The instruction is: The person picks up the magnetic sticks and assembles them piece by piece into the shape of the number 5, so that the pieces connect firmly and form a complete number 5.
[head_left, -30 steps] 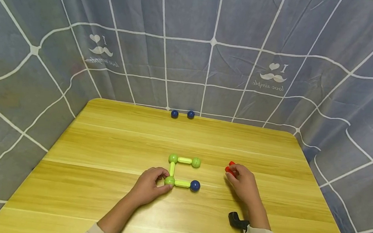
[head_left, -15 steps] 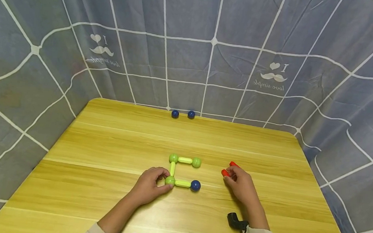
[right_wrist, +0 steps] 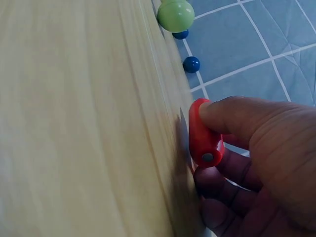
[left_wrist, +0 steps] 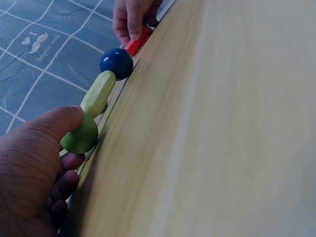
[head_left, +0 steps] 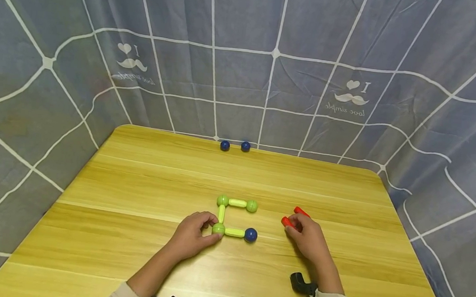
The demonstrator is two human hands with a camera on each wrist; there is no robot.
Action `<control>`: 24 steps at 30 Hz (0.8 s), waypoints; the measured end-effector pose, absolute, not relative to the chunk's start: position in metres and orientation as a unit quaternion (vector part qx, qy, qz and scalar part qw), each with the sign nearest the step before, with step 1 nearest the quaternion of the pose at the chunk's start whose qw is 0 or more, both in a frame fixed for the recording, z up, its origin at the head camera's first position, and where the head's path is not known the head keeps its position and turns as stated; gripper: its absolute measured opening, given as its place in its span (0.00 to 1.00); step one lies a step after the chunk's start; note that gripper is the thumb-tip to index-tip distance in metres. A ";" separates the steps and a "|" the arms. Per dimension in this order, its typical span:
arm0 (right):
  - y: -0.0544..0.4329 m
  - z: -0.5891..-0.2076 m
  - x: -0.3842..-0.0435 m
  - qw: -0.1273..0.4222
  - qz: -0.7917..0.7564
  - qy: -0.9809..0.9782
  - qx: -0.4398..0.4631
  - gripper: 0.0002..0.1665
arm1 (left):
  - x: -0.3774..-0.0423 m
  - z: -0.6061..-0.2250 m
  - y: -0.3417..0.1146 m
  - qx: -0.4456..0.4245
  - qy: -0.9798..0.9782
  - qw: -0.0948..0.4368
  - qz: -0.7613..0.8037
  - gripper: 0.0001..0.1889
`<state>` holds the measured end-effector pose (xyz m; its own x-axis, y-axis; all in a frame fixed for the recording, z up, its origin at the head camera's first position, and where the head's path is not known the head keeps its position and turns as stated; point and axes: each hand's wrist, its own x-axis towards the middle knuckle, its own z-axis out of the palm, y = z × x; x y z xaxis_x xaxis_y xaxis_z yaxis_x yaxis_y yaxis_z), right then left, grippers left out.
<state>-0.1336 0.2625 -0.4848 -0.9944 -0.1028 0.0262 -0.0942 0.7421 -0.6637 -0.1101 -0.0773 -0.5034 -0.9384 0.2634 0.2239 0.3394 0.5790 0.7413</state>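
My left hand (head_left: 193, 235) pinches a green ball (head_left: 218, 229) at the near corner of a magnetic stick-and-ball shape. From that ball one yellow-green rod (head_left: 235, 233) runs right to a blue ball (head_left: 250, 235). Another rod (head_left: 221, 214) runs back to a second green ball (head_left: 222, 200), where a third rod (head_left: 238, 203) leads to a green end ball (head_left: 251, 206). To the right of this shape my right hand (head_left: 309, 236) pinches a red magnetic rod (right_wrist: 200, 131) between thumb and fingers, its silver end facing the right wrist camera. Just beyond those fingers is a second red rod (head_left: 302, 211).
Two loose blue balls (head_left: 225, 145) (head_left: 245, 146) sit at the far edge of the wooden table (head_left: 153, 178). A grey curtain (head_left: 245, 77) with white lines hangs close behind and along both sides. Black wrist cameras (head_left: 303, 285) are strapped at both sleeves.
The nearer red rod has come forward and left in my right fingers, apart from the other red rod, which now shows more. My left hand keeps its hold on the green ball.
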 end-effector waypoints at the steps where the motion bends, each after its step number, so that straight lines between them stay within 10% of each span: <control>1: 0.262 -0.485 -0.134 0.005 -0.358 0.932 -0.051 0.11 | -0.111 -0.503 -0.077 -0.169 -0.888 0.044 -0.425 0.13; 24: 0.230 -0.486 -0.132 0.052 -0.535 0.843 -0.001 0.10 | -0.150 -0.506 -0.073 -0.136 -0.898 0.054 -0.416 0.14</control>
<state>-0.1317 0.2300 -0.4856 -0.9946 -0.0569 -0.0864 0.0538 0.4280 -0.9022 -0.1499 -0.0734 -0.5058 -0.9572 0.1987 0.2104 0.2889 0.6174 0.7317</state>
